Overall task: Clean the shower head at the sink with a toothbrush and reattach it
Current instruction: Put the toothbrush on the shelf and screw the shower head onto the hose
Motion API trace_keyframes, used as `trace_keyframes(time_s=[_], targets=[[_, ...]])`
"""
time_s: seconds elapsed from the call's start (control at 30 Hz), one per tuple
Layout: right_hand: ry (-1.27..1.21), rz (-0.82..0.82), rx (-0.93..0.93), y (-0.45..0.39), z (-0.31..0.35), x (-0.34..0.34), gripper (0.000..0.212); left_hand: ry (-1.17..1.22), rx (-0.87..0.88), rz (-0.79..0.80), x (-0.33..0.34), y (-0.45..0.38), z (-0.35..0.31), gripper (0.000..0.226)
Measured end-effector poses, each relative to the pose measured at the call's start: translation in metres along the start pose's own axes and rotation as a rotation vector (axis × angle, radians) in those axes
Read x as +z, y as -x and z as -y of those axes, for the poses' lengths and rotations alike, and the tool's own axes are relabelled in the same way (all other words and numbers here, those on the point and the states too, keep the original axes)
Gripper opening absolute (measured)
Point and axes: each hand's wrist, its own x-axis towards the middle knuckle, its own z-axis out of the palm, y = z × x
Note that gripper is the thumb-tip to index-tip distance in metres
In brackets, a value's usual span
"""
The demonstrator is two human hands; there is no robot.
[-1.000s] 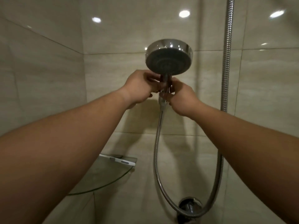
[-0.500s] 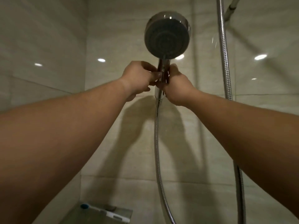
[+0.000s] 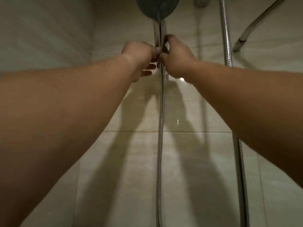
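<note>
Both hands up on the shower head's handle, up at the tiled wall

Head cam: my left hand (image 3: 139,53) and right hand (image 3: 176,58) were both pinching the handle of the shower head (image 3: 158,9), which sat up top, half out of frame, its hose (image 3: 159,145) hanging straight down.

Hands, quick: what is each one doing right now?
Left hand: fingers pinch the chrome shower head handle.
Right hand: fingers curled round the same handle.

Beige tiled wall (image 3: 188,169) behind, a metal riser pipe (image 3: 227,35) upright at right, a curved arm (image 3: 255,22) beside it
</note>
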Motion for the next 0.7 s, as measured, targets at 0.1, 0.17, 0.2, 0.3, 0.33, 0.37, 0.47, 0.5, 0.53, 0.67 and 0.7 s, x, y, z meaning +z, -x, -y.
trace_keyframes(time_s=[0.1, 0.17, 0.2, 0.3, 0.33, 0.37, 0.47, 0.5, 0.53, 0.67, 0.7], targets=[[0.009, -0.004, -0.008, -0.02, 0.008, -0.01, 0.038, 0.019, 0.016, -0.021, 0.002, -0.012, -0.016, 0.016], [0.005, -0.017, -0.012, -0.029, 0.006, -0.015, 0.036, 0.009, 0.03, -0.026, 0.006, -0.021, -0.022, 0.017], [0.003, -0.02, -0.015, -0.032, 0.006, -0.015, 0.035, 0.004, 0.033, -0.03, 0.007, -0.024, -0.022, 0.017], [0.023, -0.033, -0.019, -0.04, 0.008, -0.016, 0.03, -0.007, 0.059, -0.051, 0.006, -0.033, -0.024, 0.018], [0.034, -0.036, -0.02, -0.044, 0.011, -0.016, 0.028, -0.008, 0.075, -0.061, 0.004, -0.035, -0.025, 0.019], [0.039, -0.037, -0.016, -0.047, 0.014, -0.016, 0.026, -0.003, 0.089, -0.078, 0.003, -0.038, -0.026, 0.019], [0.014, -0.047, 0.003, -0.054, 0.022, -0.019, 0.026, 0.008, 0.111, -0.121, 0.002, -0.045, -0.032, 0.02], [0.017, -0.053, 0.007, -0.055, 0.023, -0.02, 0.028, 0.007, 0.121, -0.122, 0.001, -0.046, -0.034, 0.022], [0.029, -0.057, 0.004, -0.057, 0.023, -0.02, 0.03, -0.002, 0.138, -0.116, 0.001, -0.047, -0.034, 0.023], [0.036, -0.071, -0.011, -0.064, 0.02, -0.016, 0.039, -0.007, 0.183, -0.075, 0.0, -0.053, -0.029, 0.022], [0.021, -0.08, -0.006, -0.066, 0.019, -0.015, 0.038, -0.002, 0.195, -0.065, 0.001, -0.054, -0.027, 0.02]])
